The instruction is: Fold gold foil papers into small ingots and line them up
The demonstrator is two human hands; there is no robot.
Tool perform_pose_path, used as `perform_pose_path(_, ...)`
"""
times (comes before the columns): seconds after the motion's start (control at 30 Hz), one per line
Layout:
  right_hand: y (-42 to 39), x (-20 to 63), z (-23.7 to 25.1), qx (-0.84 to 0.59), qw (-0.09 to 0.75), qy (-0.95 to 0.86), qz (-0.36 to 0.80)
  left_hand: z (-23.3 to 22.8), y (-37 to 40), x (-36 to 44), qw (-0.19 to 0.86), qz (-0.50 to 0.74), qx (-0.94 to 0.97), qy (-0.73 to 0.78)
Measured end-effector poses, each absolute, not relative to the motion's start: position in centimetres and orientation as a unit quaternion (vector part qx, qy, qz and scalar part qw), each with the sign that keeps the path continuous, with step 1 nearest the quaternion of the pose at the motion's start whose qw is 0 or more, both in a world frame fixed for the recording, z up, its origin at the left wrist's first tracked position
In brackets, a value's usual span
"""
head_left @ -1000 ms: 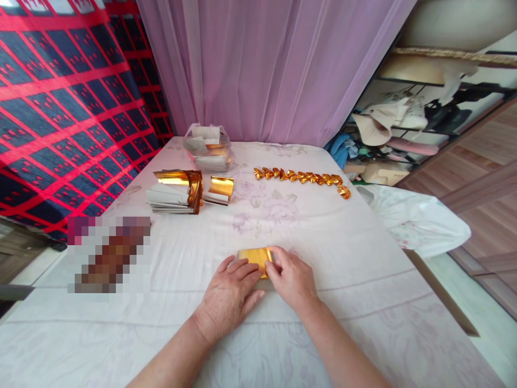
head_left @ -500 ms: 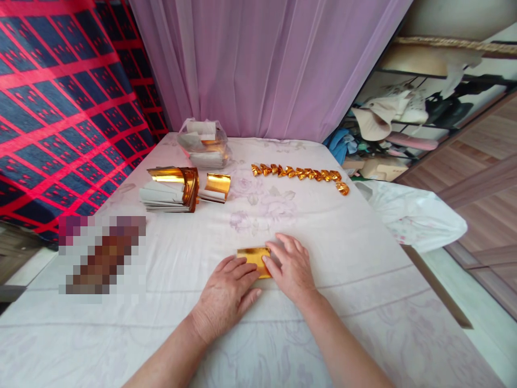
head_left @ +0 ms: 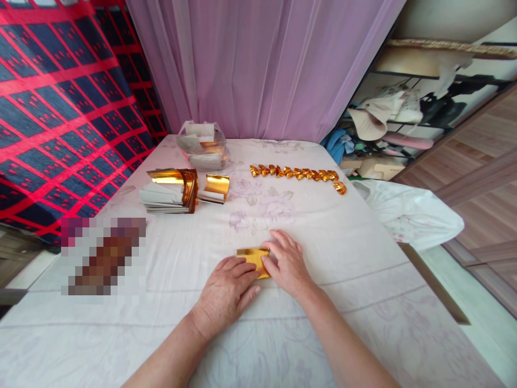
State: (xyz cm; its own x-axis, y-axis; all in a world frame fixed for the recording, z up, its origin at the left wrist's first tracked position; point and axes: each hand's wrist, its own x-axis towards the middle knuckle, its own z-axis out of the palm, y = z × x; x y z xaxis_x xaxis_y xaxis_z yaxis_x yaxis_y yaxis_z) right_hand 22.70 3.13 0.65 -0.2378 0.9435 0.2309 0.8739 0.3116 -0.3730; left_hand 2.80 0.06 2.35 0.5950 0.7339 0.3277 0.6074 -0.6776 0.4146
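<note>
A small rectangle of gold foil paper [head_left: 253,254] lies flat on the cloth in front of me. My left hand [head_left: 228,288] rests over its left and near part, fingers stretched out and pressing it down. At its right edge is my right hand [head_left: 287,264], thumb on the foil and the other fingers apart, slightly bent, beyond the edge. Part of the sheet is hidden under both hands. Farther off, a row of folded gold foil pieces [head_left: 297,172] runs to the right, with one piece [head_left: 340,187] just below its end.
At the back left stand a stack of gold-and-white paper sheets [head_left: 169,194], a smaller curled bundle [head_left: 216,188] and a clear plastic bag [head_left: 204,145] of more sheets. A blurred patch [head_left: 107,256] covers something at left. A white plastic bag [head_left: 420,213] hangs by the right edge.
My right hand has shifted very slightly left along the foil. My left hand stays in place. The view has moved a little.
</note>
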Motion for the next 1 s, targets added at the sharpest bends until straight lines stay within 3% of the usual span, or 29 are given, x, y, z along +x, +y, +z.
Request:
perform_pose_path(0.43,4.3,22.5,2.0,-0.584,0.154,-0.787,0.129,2.1,0.1,2.6,0.143,0.245,0.881,0.379)
perform_pose_path(0.67,4.0,22.5,0.9,-0.497,0.301,-0.804,0.123,2.2,0.4,2.3,0.126,0.31,0.846,0.415)
perform_pose_path(0.83,3.6,22.2,0.9,-0.51,0.321,-0.786,0.138,1.8,1.1,1.2,0.066,0.364,0.757,0.538)
perform_pose_path(1.0,3.5,21.4,1.0,-0.495,0.372,-0.765,0.179,1.0,1.6,0.6,0.128,0.348,0.728,0.576)
